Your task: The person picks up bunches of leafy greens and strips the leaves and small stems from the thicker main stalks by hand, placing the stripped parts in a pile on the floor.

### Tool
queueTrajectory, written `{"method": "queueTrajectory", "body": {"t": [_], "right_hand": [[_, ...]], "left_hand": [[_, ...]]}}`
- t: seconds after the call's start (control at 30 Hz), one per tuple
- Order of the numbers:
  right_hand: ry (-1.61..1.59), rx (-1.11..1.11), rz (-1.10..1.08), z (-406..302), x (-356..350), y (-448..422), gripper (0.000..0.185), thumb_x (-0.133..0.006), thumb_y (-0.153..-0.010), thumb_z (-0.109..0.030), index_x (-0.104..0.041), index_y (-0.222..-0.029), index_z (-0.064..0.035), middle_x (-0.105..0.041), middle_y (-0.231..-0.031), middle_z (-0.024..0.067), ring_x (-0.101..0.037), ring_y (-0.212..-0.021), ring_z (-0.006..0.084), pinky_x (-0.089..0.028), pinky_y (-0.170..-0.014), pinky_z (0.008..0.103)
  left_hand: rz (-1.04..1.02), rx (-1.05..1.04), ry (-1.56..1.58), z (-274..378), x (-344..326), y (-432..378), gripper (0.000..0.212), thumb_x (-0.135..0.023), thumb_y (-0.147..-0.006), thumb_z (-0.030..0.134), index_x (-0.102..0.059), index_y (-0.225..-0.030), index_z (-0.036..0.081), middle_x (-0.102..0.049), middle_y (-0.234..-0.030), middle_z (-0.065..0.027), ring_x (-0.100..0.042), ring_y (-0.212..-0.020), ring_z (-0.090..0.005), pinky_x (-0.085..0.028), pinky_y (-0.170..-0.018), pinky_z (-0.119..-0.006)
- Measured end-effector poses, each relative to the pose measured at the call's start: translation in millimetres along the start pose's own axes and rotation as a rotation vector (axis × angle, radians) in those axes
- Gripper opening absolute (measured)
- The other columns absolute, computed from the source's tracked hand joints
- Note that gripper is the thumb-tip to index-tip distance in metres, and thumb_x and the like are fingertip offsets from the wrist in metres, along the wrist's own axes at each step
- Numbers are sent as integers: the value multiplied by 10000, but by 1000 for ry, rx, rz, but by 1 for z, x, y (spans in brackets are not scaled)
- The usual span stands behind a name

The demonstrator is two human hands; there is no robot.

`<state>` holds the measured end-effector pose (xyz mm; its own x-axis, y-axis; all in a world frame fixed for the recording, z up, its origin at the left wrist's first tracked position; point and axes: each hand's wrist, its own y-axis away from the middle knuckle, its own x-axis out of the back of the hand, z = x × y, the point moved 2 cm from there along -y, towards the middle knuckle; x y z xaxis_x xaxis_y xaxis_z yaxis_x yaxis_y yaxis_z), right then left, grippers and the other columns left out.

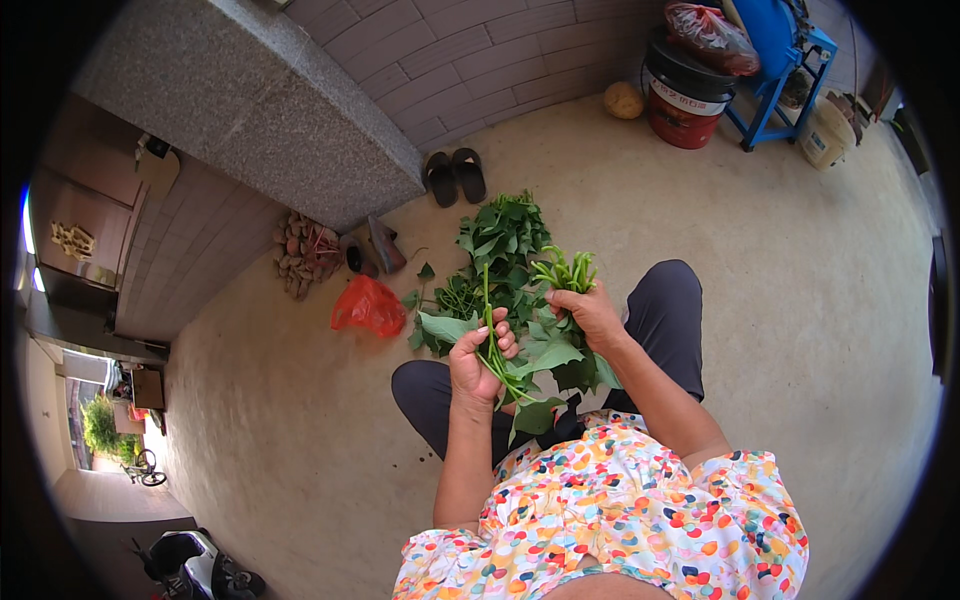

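Note:
My left hand [480, 363] grips a leafy green stem [487, 315] between thumb and fingers. The bare end of that stem points up, and its leaves hang towards my lap. In my right hand [594, 313] is a thick bunch of cut greens [564, 271], stem ends uppermost and broad leaves drooping below the fist. Beyond both hands, a heap of leafy greens [504, 229] lies on the concrete floor, its near part partly hidden behind my hands and the held leaves.
A red plastic bag [367, 306] lies left of the heap, near shoes [386, 246] and a pile of tubers [300, 255]. Black slippers [455, 177] sit by the stone pillar [300, 112]. Back right are a lidded bucket [686, 101], a round yellowish object [624, 100] and a blue machine [772, 67].

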<state>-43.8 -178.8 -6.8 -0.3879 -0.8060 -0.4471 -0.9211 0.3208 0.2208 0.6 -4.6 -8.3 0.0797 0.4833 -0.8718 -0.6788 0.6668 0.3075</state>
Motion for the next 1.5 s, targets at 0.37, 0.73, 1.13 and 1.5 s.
{"method": "queueTrajectory", "body": {"t": [0.37, 0.73, 1.13, 1.5], "right_hand": [[-98, -22, 9, 8, -6, 2, 129, -669, -699, -99, -591, -768, -22, -583, -664, 28, -502, -552, 90, -402, -493, 231], [-133, -87, 13, 4, -7, 6, 117, -643, -720, -84, -592, -767, 10, -598, -687, 57, -512, -543, 110, -420, -478, 249], [-170, -47, 89, 12, -6, 4, 95, -633, -725, -58, -584, -780, 1, -593, -678, 55, -520, -537, 113, -416, -481, 230], [-199, -81, 87, 7, 6, -1, 103, -620, -746, -98, -597, -779, -3, -615, -700, 60, -534, -588, 110, -428, -547, 234]], "left_hand": [[4, 161, -49, -28, -5, -4, 257, -468, -759, 51, -440, -1012, 13, -483, -796, -126, -456, -644, -179, -378, -541, -268], [245, -10, -374, -36, -17, -1, 247, -528, -775, 17, -480, -1017, 11, -561, -798, -99, -541, -597, -183, -422, -485, -279], [166, -181, -586, -37, -11, -4, 294, -599, -723, -29, -502, -1000, -17, -549, -720, -70, -543, -555, -160, -439, -468, -263], [339, -288, -388, -3, -1, 0, 233, -580, -734, -27, -541, -958, 26, -601, -790, -101, -603, -695, -226, -498, -615, -317]]}}
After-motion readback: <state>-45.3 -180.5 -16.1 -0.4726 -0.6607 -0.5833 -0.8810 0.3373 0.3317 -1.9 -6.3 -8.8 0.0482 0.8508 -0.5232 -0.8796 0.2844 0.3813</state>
